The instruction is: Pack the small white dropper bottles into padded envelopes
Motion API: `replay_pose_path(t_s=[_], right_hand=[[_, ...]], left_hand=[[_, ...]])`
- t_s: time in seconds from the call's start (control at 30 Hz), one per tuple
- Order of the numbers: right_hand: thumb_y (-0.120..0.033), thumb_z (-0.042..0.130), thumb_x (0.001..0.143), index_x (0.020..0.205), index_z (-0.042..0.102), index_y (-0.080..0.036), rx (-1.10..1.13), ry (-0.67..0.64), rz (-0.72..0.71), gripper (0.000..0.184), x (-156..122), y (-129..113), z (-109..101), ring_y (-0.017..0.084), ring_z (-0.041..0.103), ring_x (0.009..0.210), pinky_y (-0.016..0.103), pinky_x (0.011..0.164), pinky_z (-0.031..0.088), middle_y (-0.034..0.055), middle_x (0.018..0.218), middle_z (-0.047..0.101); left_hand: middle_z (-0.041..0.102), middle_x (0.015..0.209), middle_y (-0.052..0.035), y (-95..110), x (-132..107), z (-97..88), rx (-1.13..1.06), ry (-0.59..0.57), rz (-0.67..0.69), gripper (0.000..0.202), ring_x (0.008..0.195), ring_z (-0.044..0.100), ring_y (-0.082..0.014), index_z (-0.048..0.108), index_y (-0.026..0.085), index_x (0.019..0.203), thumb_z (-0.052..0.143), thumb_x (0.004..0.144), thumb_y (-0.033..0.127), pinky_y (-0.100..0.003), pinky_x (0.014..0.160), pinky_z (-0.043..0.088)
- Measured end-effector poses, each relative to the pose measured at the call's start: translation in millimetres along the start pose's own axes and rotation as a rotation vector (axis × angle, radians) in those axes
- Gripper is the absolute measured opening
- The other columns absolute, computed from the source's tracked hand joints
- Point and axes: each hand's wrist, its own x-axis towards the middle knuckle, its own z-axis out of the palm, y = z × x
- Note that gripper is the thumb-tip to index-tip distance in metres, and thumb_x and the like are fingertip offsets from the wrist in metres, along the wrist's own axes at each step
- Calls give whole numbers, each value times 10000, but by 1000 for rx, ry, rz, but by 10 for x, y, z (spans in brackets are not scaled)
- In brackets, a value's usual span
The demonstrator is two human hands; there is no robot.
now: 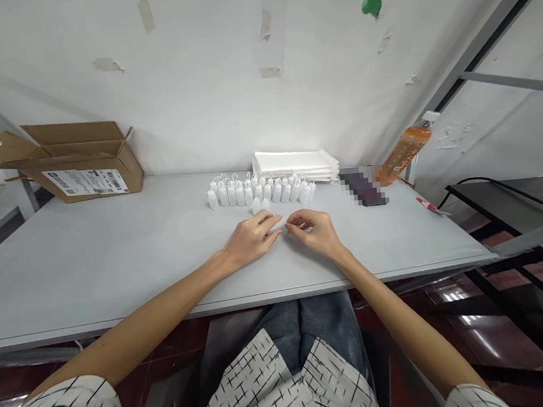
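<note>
My left hand (pixel 250 239) and my right hand (pixel 313 234) meet at the middle of the grey table (pixel 114 263), close to its front edge. Between their fingertips is a small, thin white piece (pixel 276 225), possibly a strip or a tiny bag. My left fingers grip it, and my right fingertips pinch at its other end. Its exact shape is hidden by my fingers. Just beyond my hands stands a dense group of several small white plastic nozzle bottles (pixel 258 193). The nearest bottles are a short distance from my left fingers.
A stack of flat white packets (pixel 294 166) lies behind the bottles against the wall. To the right are a pixelated phone (pixel 363 188) and a tilted orange drink bottle (pixel 406 154). An open cardboard box (pixel 70 162) stands at the far left.
</note>
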Motion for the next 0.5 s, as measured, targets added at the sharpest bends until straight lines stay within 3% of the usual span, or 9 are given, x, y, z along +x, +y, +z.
replay_pose_path(t_s=[0.1, 0.33, 0.5], right_hand=[[-214, 601, 794, 765, 674, -174, -26, 39, -52, 87, 6, -9, 16, 156, 668, 681, 243, 590, 539, 41, 756, 719], [-206, 580, 805, 768, 667, -175, -51, 89, -123, 100, -4, -29, 4, 147, 661, 675, 234, 577, 535, 40, 764, 715], [-230, 589, 815, 781, 680, -191, -20, 12, -61, 104, -7, -45, -26, 169, 668, 716, 263, 615, 539, 50, 792, 722]], left_hand=[[658, 1038, -89, 21, 20, 12, -123, -35, -96, 332, 632, 597, -109, 608, 143, 1241, 555, 944, 280, -274, 654, 526], [704, 1013, -72, 55, 100, -26, -391, -116, -327, 320, 737, 624, -145, 691, 168, 1146, 561, 927, 362, -259, 638, 509], [729, 1036, -85, 37, 99, -20, -422, -100, -349, 302, 781, 642, -168, 692, 148, 1125, 583, 901, 319, -261, 619, 506]])
